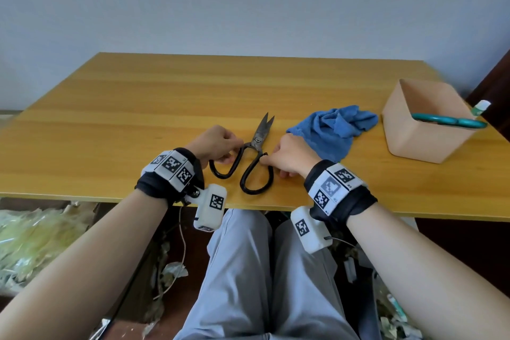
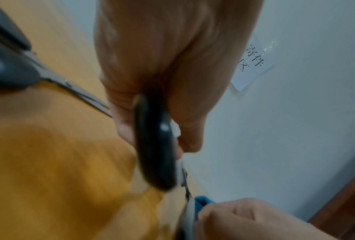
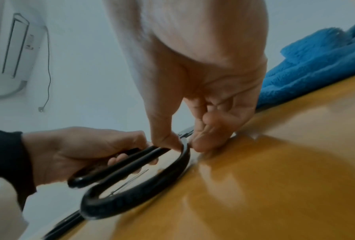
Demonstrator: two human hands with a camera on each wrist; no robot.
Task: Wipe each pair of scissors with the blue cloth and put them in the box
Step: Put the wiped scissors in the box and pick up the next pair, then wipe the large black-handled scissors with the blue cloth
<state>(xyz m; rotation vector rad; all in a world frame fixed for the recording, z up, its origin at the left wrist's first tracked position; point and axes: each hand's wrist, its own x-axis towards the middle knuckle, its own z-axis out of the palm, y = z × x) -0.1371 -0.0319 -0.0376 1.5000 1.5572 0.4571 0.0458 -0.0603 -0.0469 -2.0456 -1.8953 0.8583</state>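
Black-handled iron scissors [image 1: 257, 143] lie flat on the wooden table [image 1: 110, 124], with the blade tips slightly apart and pointing away from me. My left hand [image 1: 233, 149] grips the left handle loop [image 2: 154, 146], fingers curled round it. My right hand [image 1: 270, 159] pinches the right handle loop [image 3: 143, 193] between thumb and fingertips [image 3: 201, 144]. The crumpled blue cloth [image 1: 336, 127] lies just right of my right hand, untouched. At the far right, the tan box [image 1: 408, 141] holds teal-handled scissors [image 1: 449, 120] leaning on its rim.
What looks like another pair of scissors with dark handles [image 2: 10, 65] shows at the left edge of the left wrist view. A white bottle [image 1: 481, 106] stands behind the box. The table's front edge [image 1: 248, 203] runs just under my wrists.
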